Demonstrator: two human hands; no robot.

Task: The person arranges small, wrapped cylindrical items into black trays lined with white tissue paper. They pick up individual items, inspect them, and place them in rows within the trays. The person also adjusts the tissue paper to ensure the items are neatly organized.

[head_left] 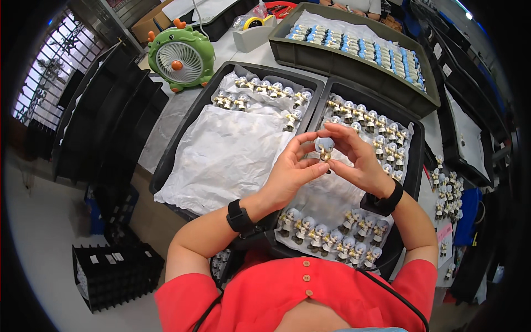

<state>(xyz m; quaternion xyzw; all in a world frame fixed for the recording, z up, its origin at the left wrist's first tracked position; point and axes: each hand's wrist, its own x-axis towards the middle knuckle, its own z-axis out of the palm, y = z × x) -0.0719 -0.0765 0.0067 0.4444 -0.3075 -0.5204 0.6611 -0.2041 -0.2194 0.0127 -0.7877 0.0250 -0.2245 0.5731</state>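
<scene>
A small figurine [324, 145] with pale blue-grey hair and a light body is held up between my two hands, above the gap where two trays meet. My left hand [293, 166] pinches it from the left with thumb and fingers. From the right, my right hand [357, 157] closes its fingertips and thumb around it. Below lies the left black tray [182, 133], lined with white sheet, with several figurines [265, 87] along its far side. More like figurines [332, 240] stand in the right black tray [416, 160], in rows at its far and near ends.
A green fan [180, 58] stands behind the left tray, beside a tape dispenser [254, 36]. An olive crate [354, 69] of blue-and-white pieces sits at the back. Loose figurines [449, 193] lie at the right; stacked black trays [99, 110] rise at the left.
</scene>
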